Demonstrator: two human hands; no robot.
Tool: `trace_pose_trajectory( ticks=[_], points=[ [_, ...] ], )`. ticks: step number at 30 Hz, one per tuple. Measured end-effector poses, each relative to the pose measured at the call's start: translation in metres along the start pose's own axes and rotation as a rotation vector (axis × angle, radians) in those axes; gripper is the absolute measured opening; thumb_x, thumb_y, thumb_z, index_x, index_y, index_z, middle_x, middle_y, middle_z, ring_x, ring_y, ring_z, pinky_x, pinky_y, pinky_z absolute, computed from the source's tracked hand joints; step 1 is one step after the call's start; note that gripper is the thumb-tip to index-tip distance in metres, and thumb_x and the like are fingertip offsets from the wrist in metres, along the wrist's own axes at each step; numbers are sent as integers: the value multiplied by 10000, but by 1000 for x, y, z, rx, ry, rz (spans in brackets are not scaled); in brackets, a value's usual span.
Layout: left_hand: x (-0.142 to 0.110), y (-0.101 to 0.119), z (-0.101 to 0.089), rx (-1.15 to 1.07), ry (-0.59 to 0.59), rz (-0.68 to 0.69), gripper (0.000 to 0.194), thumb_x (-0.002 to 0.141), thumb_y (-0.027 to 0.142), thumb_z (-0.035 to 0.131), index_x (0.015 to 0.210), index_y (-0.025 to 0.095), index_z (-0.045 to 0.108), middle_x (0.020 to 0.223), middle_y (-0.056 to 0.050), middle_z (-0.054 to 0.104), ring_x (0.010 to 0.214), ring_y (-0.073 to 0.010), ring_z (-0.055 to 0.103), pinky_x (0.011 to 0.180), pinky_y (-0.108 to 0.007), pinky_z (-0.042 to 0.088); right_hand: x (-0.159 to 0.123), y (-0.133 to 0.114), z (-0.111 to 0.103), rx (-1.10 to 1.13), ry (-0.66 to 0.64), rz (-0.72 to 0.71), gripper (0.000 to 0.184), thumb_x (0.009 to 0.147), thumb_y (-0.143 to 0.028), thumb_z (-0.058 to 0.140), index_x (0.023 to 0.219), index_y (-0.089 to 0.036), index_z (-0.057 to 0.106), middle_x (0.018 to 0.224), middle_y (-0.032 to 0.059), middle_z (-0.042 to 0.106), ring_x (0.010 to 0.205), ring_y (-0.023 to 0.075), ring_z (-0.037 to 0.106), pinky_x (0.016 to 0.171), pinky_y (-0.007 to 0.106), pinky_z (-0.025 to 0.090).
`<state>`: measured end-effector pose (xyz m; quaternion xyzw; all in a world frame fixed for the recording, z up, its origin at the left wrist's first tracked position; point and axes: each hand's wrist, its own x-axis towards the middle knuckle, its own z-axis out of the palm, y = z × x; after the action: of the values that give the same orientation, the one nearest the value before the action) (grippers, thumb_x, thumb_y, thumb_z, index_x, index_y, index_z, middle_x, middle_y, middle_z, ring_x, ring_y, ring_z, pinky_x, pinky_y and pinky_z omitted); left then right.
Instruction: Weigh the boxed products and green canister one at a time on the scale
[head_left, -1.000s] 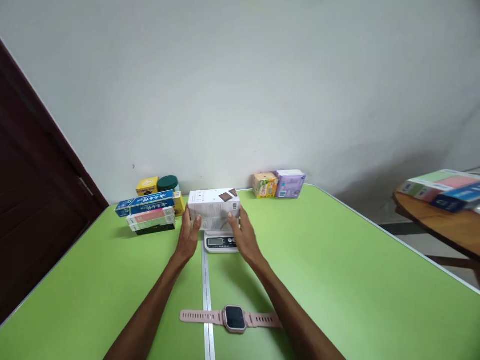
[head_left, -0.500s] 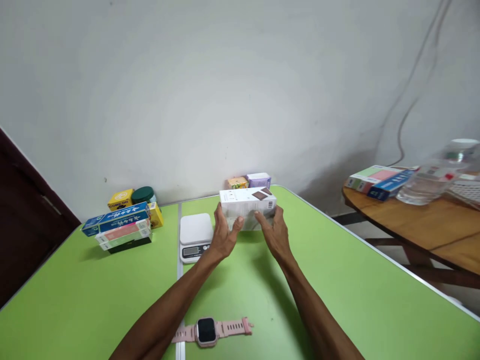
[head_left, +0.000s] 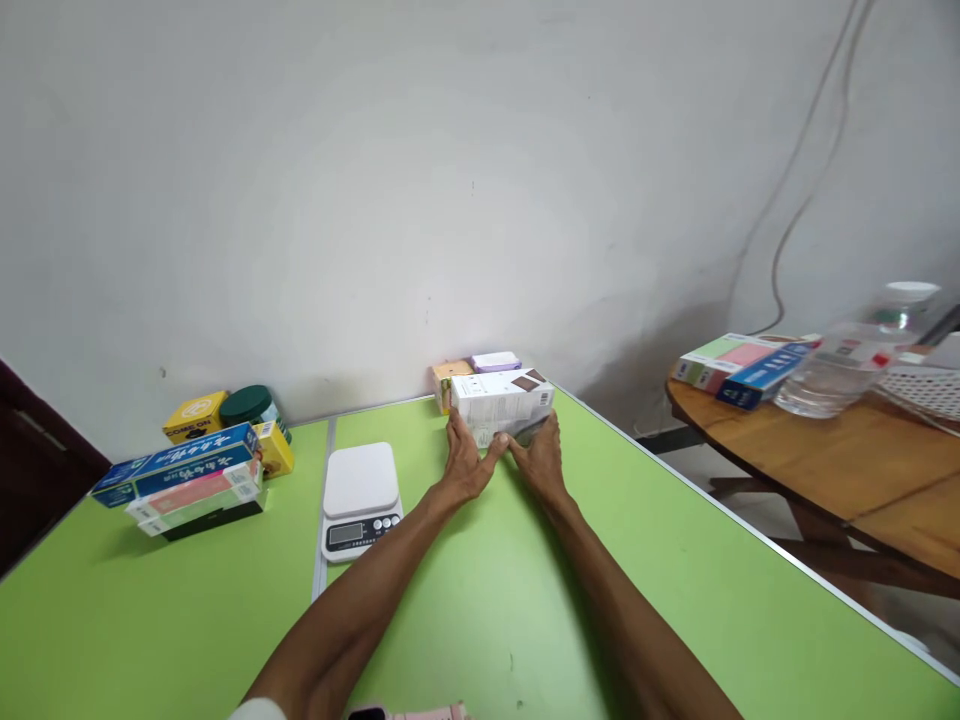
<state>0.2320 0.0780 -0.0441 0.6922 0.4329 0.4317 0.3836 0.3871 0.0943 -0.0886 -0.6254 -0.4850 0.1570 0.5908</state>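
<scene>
A white box (head_left: pixel 495 400) with brown squares printed on its top is held between both my hands at the far part of the green table. My left hand (head_left: pixel 469 460) grips its left side, and my right hand (head_left: pixel 541 455) grips its right side; the thumbs meet low on the near face. Just behind it sit an orange box (head_left: pixel 448 380) and a purple-and-white pack (head_left: pixel 496 363). To the left of my left hand lies a white kitchen scale (head_left: pixel 361 480) with nothing on its plate. Whether the box touches the table is hard to see.
Blue toothpaste-style boxes (head_left: pixel 187 462), a yellow box (head_left: pixel 196 415) and a green-lidded jar (head_left: pixel 247 405) stand at the left. A pink watch (head_left: pixel 427 713) lies at the near edge. On the wooden table (head_left: pixel 825 470) are boxes (head_left: pixel 742 368) and a large plastic bottle (head_left: pixel 840 370).
My hands have moved the white box away from me and lower, close to the orange box and purple pack. The view has shifted to the right, and the watch is mostly out of frame.
</scene>
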Motion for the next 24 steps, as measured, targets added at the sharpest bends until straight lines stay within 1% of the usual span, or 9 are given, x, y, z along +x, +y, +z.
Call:
trace_pose_trajectory(
  ticks=[3, 6, 10, 13, 15, 18, 21, 23, 24],
  points=[
    [10, -5, 0, -20, -8, 9, 1237, 843, 698, 697, 1676, 198, -68, 1771, -207, 3, 1664, -339, 6, 1354, -484, 84, 9, 8, 8, -36, -3, 45, 1394, 618, -841, 659, 1600, 24, 181, 1637, 357, 290, 1545, 490, 263, 1234, 633, 269],
    [16, -7, -1, -19, -35, -41, 1299, 827, 708, 713, 1677, 155, -99, 1777, -212, -57, 1660, -357, -43, 1354, -455, 45, 15, 12, 12, -54, -10, 75, 1414, 609, -821, 639, 1609, 51, 150, 1646, 370, 270, 1545, 518, 248, 1223, 668, 257],
    [16, -4, -4, -33, -73, -165, 1343, 809, 706, 727, 1676, 84, -89, 1773, -231, -72, 1650, -383, -80, 1351, -427, 23, 15, 9, 14, -117, -50, 119, 1298, 683, -766, 590, 1620, 33, 178, 1662, 365, 264, 1547, 517, 262, 1231, 641, 255],
    [2, 4, -8, -47, -71, -174, 1357, 776, 699, 749, 1683, 82, -50, 1775, -227, -64, 1651, -388, -67, 1356, -467, 7, 10, 0, 15, -198, -58, 101, 1210, 714, -759, 580, 1572, 44, 289, 1656, 374, 278, 1549, 524, 261, 1251, 640, 208],
    [-20, 14, -15, -28, -83, -120, 1334, 788, 694, 736, 1682, 57, -20, 1771, -249, -36, 1651, -403, -38, 1356, -510, 28, 5, -6, 17, -242, -31, 74, 1158, 719, -797, 562, 1496, 44, 391, 1621, 395, 330, 1538, 546, 265, 1243, 690, 170],
    [-69, 30, -41, 26, -143, -33, 1225, 860, 682, 669, 1681, 31, 35, 1759, -282, 39, 1651, -409, 49, 1354, -549, 106, -6, -12, 17, -312, -20, 58, 1171, 719, -888, 469, 1407, 60, 472, 1530, 466, 401, 1500, 598, 292, 1194, 771, 179],
    [-127, 37, -85, 71, -136, 58, 1073, 923, 648, 625, 1696, 112, 107, 1761, -233, 135, 1646, -374, 150, 1345, -557, 189, -17, -9, 10, -413, -52, 102, 1371, 601, -978, 421, 1425, 117, 481, 1458, 525, 419, 1460, 648, 325, 1162, 786, 235],
    [-162, 32, -124, 128, -9, 120, 987, 949, 612, 618, 1697, 178, 141, 1756, -195, 195, 1640, -339, 196, 1345, -540, 209, -22, -9, 3, -450, -100, 165, 1419, 566, -999, 398, 1467, 93, 493, 1386, 526, 477, 1423, 639, 403, 1157, 759, 270],
    [-177, 26, -146, 167, 108, 145, 952, 960, 591, 616, 1694, 200, 152, 1751, -185, 217, 1638, -326, 207, 1348, -535, 201, -26, -13, 1, -446, -120, 182, 1411, 579, -999, 385, 1486, 75, 494, 1367, 521, 493, 1412, 625, 434, 1149, 743, 292]
  ],
)
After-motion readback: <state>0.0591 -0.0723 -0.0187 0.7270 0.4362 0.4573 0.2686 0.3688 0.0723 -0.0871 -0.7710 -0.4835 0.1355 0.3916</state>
